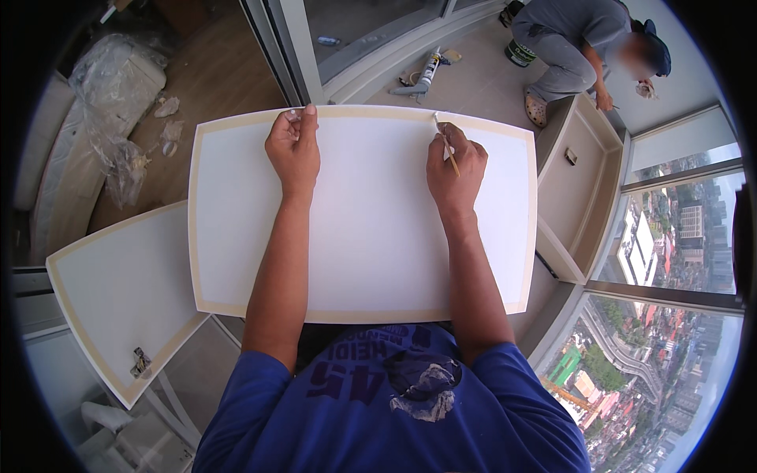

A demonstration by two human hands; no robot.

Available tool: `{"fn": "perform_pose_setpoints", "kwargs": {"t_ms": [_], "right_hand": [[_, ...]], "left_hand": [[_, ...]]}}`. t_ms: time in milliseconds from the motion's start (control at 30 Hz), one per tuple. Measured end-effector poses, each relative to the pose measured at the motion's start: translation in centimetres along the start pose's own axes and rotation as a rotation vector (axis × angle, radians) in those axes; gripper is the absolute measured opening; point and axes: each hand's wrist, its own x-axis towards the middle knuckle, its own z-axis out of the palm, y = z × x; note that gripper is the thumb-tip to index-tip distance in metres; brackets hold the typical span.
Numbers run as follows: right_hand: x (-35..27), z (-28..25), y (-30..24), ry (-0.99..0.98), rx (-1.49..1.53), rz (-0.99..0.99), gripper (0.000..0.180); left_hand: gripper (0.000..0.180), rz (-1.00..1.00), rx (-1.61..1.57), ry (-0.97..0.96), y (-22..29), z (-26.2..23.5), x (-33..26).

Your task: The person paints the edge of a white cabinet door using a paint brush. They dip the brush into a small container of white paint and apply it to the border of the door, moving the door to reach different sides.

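A white panel [371,229] with a strip of tan masking tape along its border lies flat in front of me, its near edge at my waist. My right hand [457,162] is closed around a thin paintbrush [453,160] with a light wooden handle. The brush's white tip meets the panel's far edge, right of the middle. At the same far edge, further left, my left hand [293,150] has its fingers curled and the thumb pointing away from me. Something small and white shows at those fingertips, too small to name.
Another taped panel [134,276] lies at the left, partly under mine. Plastic-wrapped padding [118,87] stands beyond it. A caulking gun [428,75] lies on the far floor. At the far right a co-worker [568,47] crouches by a beige frame [579,181], beside tall windows [646,347].
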Motion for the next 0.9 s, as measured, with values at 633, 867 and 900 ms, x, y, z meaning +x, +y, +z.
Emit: {"fn": "perform_pose_setpoints", "kwargs": {"t_ms": [633,867,900], "right_hand": [[-1.1,-6.4,6.1,0.083,-0.096,0.036,0.019],[-4.2,-11.7,11.5,0.138,-0.400,0.196,0.036],[-4.5,-11.9,11.7,0.138,-0.417,0.217,0.037]], "left_hand": [[0.021,-0.013,-0.054,0.021,-0.2,-0.1,-0.1],[0.026,-0.016,-0.021,0.046,0.1,-0.3,-0.1],[0.025,-0.010,-0.030,0.043,0.1,-0.3,0.1]]}}
